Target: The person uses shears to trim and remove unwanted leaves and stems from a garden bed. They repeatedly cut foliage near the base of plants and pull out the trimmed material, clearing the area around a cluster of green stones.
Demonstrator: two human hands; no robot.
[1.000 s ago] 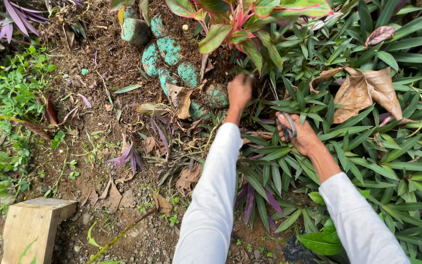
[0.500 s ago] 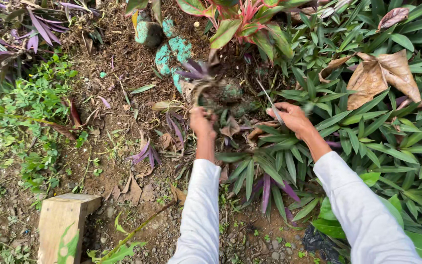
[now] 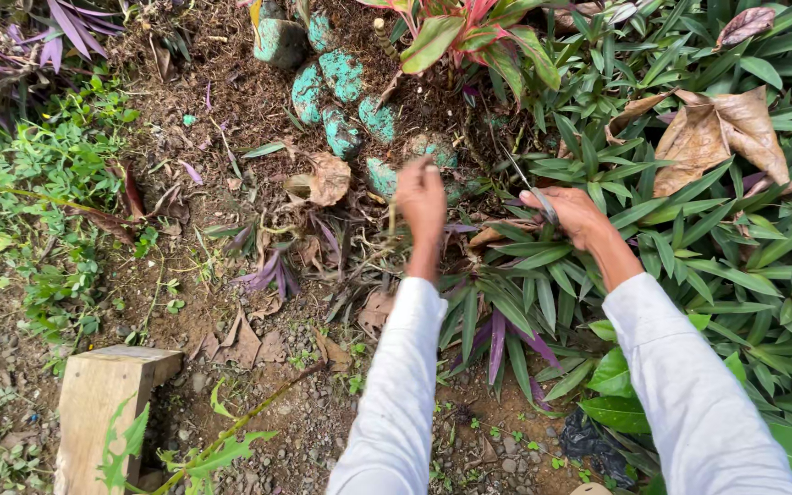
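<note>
Garden bed of dark bare soil (image 3: 231,119), turquoise-painted stones (image 3: 341,82) edging it. Left hand (image 3: 422,197) pinched thin dry stem (image 3: 390,218). Right hand (image 3: 572,213) closed around slim metal blade (image 3: 543,203). Green-purple strap-leaved plants (image 3: 506,302) mostly untrimmed; brown dead leaves (image 3: 717,133) remained.

Left hand (image 3: 421,197) pinching plant stem (image 3: 390,220); right hand (image 3: 572,213) gripping blade (image 3: 543,203)

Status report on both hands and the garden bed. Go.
Left hand pinched on a thin dry stem. Right hand gripping a slim metal tool. Green-leaved plants crowd beneath; teal-painted stones ahead.
</note>
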